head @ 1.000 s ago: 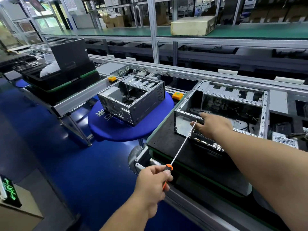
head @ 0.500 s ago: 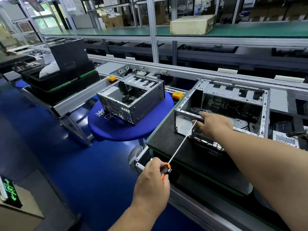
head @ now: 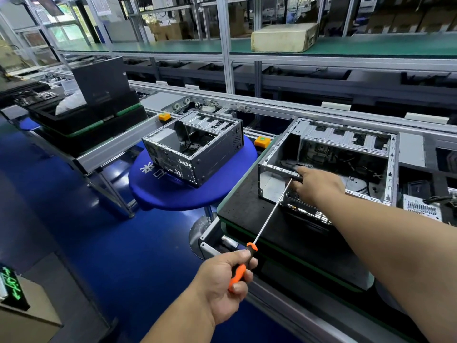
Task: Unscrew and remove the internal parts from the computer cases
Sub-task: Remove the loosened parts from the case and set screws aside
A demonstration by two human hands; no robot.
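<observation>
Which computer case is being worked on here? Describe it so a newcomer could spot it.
Find the black mat at the conveyor's near edge, right of the round blue table. The open computer case on it is lighter and larger than the dark case on the blue table, with the screwdriver tip and right hand at its frame.

Our left hand (head: 226, 280) is low and near to us, its fingers curled in a grip (the thumb lies on top). Our right arm is stretched far forward, and our right hand (head: 315, 185) points ahead with the index finger extended.
</observation>
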